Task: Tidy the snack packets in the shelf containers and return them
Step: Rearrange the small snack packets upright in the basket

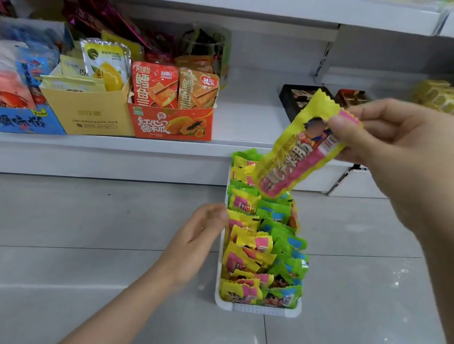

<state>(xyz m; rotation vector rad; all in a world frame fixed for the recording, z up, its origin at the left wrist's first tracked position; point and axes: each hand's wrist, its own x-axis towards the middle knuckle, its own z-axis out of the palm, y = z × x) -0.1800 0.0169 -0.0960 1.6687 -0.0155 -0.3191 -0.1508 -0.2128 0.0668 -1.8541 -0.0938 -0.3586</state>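
While pinching a yellow-and-pink packet [299, 145] by its upper end between thumb and fingers, right hand [395, 141] raised above the far end of the tray [260, 309], fingers curled around the wrapper. Packet hanging tilted, lower end just over the tray's far contents, upper end toward the shelf [244, 116]. Left hand [197, 239] flat against the tray's left side, fingers straight and relaxed, fingertips touching the rim, gripping nothing. Tray white, long and narrow, resting on the grey tiled floor [70, 224], near end toward the camera, far end tucked against the shelf base. Inside the tray, two rows of small packets: yellow-and-pink ones [244, 257] along the left, green-and-blue ones [287, 253] along the right, standing loosely on edge and overlapping. Beyond the tray's far end, bare white shelf board. Left of that, well apart from the tray, an orange box [168, 124] of orange pouches, then a yellow box [90, 115] with yellow pouches, then a blue box [20, 119] with pale bags. Behind the right hand, beyond the tray's far right, dark boxes [295, 97] on the shelf; farther right, yellow packs [446, 101], blurred.
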